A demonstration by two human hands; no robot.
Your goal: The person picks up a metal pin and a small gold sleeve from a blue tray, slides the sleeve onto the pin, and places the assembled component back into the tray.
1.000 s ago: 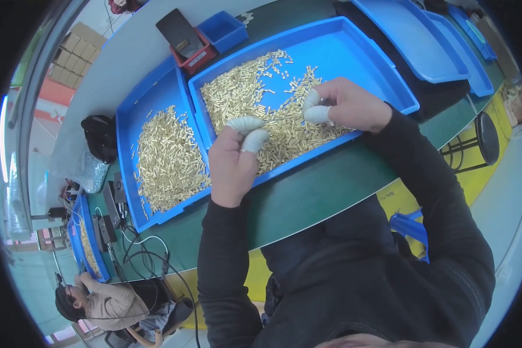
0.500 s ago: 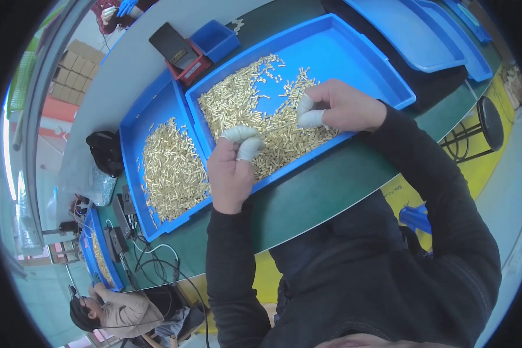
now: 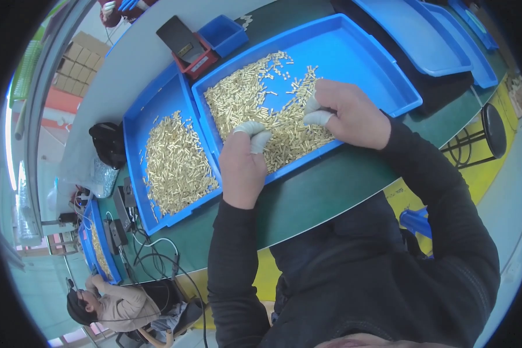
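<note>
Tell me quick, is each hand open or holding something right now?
Left hand: closed in a pinch above small gold-coloured tubular pieces; can't tell what's held.
Right hand: pinched closed too; contents unclear.

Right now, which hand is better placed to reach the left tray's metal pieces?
Probably the left hand: it is closer to the left tray, while the right hand is farther across the neighbouring tray. Whether either grip is free, I cannot tell.
</note>
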